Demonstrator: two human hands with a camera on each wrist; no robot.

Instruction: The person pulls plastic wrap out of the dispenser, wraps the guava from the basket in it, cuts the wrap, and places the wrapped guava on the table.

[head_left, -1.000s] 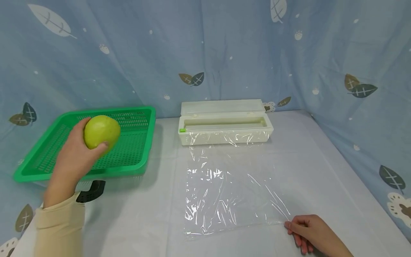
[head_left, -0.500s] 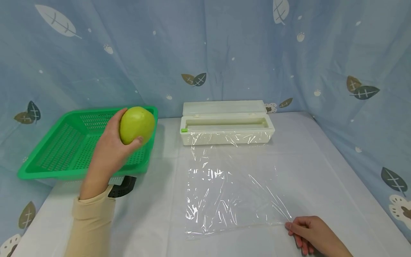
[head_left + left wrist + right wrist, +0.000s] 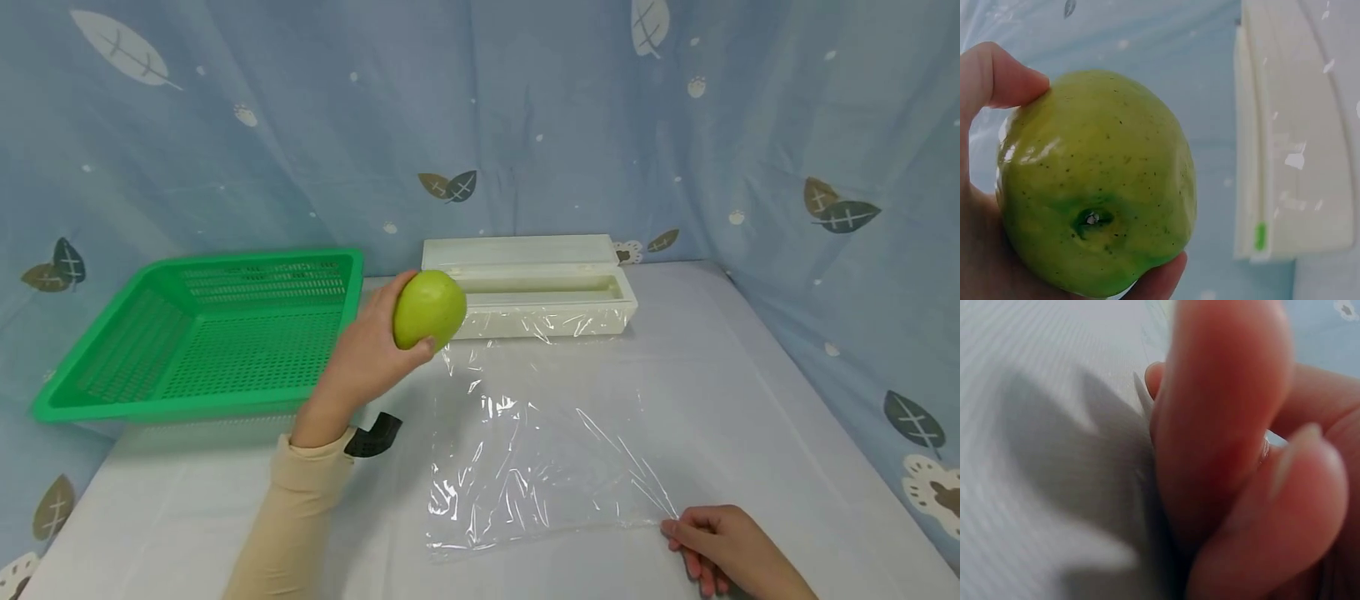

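My left hand grips a green apple in the air, in front of the left end of a white cling film dispenser. Up close in the left wrist view, the apple is yellow-green and speckled, with a stem hollow facing the camera, and thumb and fingers reach round its sides. A clear sheet of cling film runs from the dispenser's front toward me over the white table. At its near right corner my right hand pinches the film's edge, low over the table; the right wrist view shows mostly blurred fingers.
A green slotted basket stands at the left, with nothing seen inside. The dispenser's lid is raised against the blue leaf-print cloth behind. A black wrist strap piece sticks out beside the left sleeve.
My left hand has carried the apple rightward, from over the basket to in front of the dispenser's left end. The right hand and the film stay in place.
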